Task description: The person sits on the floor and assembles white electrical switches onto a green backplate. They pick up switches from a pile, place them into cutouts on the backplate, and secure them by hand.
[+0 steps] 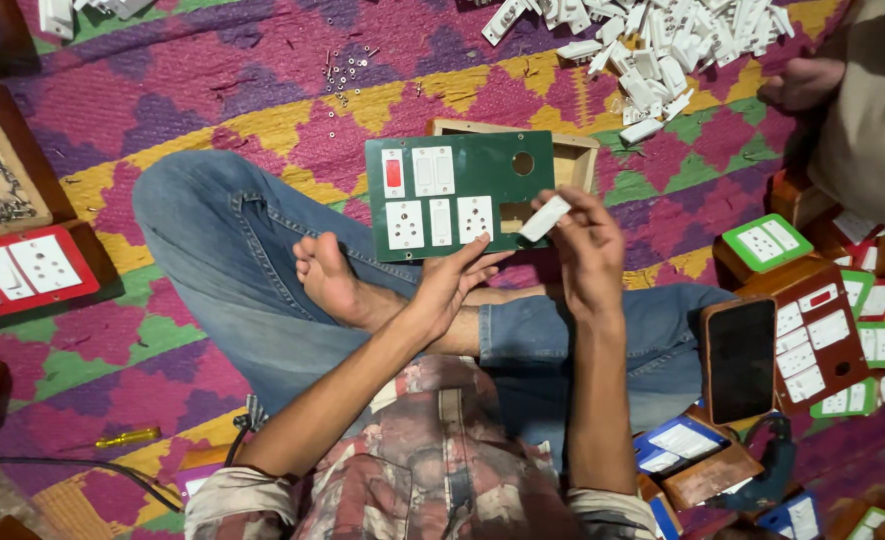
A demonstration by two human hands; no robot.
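I sit cross-legged on the patterned mat (263, 90), and my left hand (450, 285) grips the green switch panel (460, 195) by its lower edge, fingers curled under and thumb on the face, so the board stands tilted toward me over my lap and I can see its front. It sits just in front of an open wooden box (575, 158) whose rim shows behind the panel's top right corner. The panel already carries a red switch, white switches and sockets across its left and middle; a round hole and a rectangular cut-out at the right side stay bare. My right hand (588, 250) pinches a small white switch module (545, 218) between thumb and fingertips, held right at that rectangular cut-out, touching or just short of it, I cannot tell which. Holding it by the end keeps the body free to line up with the opening. A heap of loose white modules (653, 45) lies at the far edge of the mat, within reach, and small screws (343, 75) are scattered near the mat's far middle. A red panel (23, 270) sits at the left edge; finished boards in green, white and blue frames (843, 330) pile up on my right beside a dark phone (741, 360). A yellow screwdriver (128, 437) lies at my near left. Another person's hand (801, 82) rests at the far right.
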